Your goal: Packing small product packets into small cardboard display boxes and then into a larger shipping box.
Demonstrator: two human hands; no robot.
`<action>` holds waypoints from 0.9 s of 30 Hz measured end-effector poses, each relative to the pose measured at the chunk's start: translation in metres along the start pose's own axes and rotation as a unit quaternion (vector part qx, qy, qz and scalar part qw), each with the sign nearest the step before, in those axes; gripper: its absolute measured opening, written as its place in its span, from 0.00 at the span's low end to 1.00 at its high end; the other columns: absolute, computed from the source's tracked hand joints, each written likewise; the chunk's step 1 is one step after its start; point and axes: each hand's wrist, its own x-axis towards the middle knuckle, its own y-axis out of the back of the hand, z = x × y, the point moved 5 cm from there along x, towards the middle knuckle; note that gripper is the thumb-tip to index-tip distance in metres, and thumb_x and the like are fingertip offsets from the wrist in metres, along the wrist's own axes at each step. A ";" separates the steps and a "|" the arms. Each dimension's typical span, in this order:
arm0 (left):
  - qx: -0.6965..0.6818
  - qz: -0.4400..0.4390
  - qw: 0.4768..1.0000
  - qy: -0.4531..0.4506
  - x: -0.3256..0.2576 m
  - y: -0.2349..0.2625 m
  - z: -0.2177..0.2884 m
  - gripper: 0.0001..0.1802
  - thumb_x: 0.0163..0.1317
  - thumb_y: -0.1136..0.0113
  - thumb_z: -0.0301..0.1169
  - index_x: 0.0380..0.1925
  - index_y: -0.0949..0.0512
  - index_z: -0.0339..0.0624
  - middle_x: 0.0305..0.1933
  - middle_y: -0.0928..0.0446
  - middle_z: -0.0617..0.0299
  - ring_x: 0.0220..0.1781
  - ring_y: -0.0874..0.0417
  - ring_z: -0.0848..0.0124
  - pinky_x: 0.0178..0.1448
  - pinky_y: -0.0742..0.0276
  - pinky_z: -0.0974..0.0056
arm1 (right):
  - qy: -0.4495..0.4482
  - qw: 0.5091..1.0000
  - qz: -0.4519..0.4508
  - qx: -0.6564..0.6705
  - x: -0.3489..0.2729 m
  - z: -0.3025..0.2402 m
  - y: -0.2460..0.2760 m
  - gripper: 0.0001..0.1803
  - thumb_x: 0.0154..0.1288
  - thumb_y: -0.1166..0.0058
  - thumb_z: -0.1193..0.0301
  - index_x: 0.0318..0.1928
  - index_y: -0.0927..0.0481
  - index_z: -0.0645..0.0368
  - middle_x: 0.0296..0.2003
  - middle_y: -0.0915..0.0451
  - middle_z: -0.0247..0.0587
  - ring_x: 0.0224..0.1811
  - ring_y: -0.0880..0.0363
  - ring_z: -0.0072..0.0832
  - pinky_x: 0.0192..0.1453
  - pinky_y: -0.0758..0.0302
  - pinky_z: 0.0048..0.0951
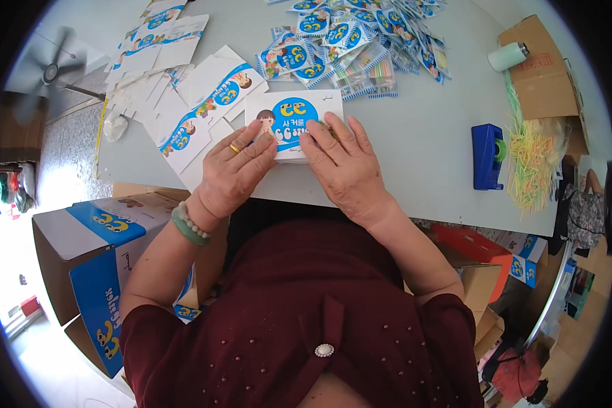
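1. Close to the body, at the near edge of the table [415,170], the small white-and-blue printed carton [294,117] is pinned flat under both hands. It lies straight ahead of them, just beyond the knuckles, and its long axis runs left to right across the person's front.

2. The left hand [234,170] is seen spread flat, palm down, with a gold ring on one finger; its fingertips are pressed on the carton's lower left part. Nothing is gripped, only held down.

3. The right hand [343,166] is likewise laid open and flat, with its fingers fanned over the carton's lower right corner. Both hands are touching the carton, so neither can be called nearer; it is shared evenly between them.

4. Just to the left, touching or overlapping one another, flattened carton blanks [197,109] of the same print are fanned out within easy reach of the left hand.

5. Farther off, beyond the carton, a heap of blue striped sachets [360,41] is spread across the table.

6. Well apart to the right, a blue tape dispenser [486,156] is seen standing, with a bundle of thin coloured sticks [534,160] just beside it.
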 end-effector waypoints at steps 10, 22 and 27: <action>-0.016 0.017 0.999 0.046 -0.009 0.000 0.001 0.15 0.50 0.35 0.22 0.41 0.19 0.42 0.48 0.19 0.56 0.57 0.20 0.55 0.53 0.21 0.60 | -0.012 0.995 0.037 0.091 0.002 0.001 -0.008 0.16 0.58 0.46 0.75 0.49 0.20 0.55 0.55 0.23 0.38 0.62 0.29 0.41 0.66 0.35 0.42; 0.050 0.001 0.998 0.035 -0.028 -0.005 0.010 0.12 0.57 0.43 0.17 0.41 0.21 0.38 0.52 0.20 0.50 0.58 0.22 0.51 0.56 0.23 0.57 | 0.013 0.982 0.077 0.170 0.003 0.014 -0.021 0.14 0.59 0.49 0.71 0.47 0.19 0.50 0.55 0.23 0.30 0.64 0.31 0.35 0.68 0.37 0.41; 0.112 -0.073 0.985 0.113 0.003 -0.013 0.030 0.17 0.56 0.39 0.24 0.47 0.23 0.38 0.63 0.30 0.49 0.69 0.34 0.50 0.72 0.48 0.45 | -0.016 0.982 0.112 0.152 0.001 0.010 -0.015 0.14 0.59 0.49 0.70 0.46 0.19 0.52 0.54 0.23 0.32 0.64 0.31 0.35 0.69 0.38 0.41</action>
